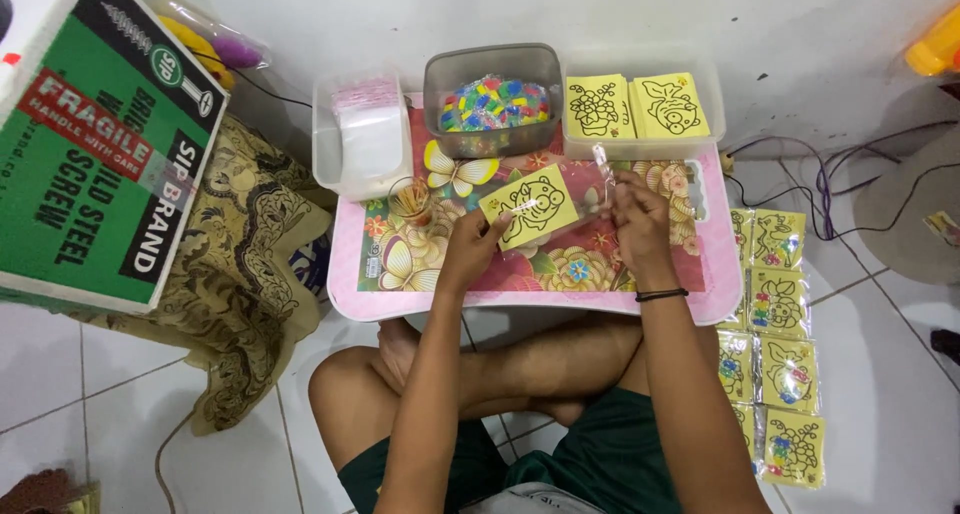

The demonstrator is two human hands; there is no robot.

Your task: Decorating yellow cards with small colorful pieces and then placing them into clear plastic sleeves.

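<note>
My left hand (470,246) pinches the lower left corner of a yellow card with a black line drawing (530,206), held just above the small pink floral table (560,279). A thin white stick lies across the card. My right hand (635,219) grips a clear plastic sleeve (603,174) just right of the card, its open end near the card's edge. A black band circles my right wrist.
Three clear tubs stand along the table's back: one with clear bags (362,134), one with colourful small packets (495,104), one with yellow drawing cards (640,106). Bagged yellow cards (775,349) lie on the floor at right. A green cardboard box (95,144) stands left. Cables run at the right.
</note>
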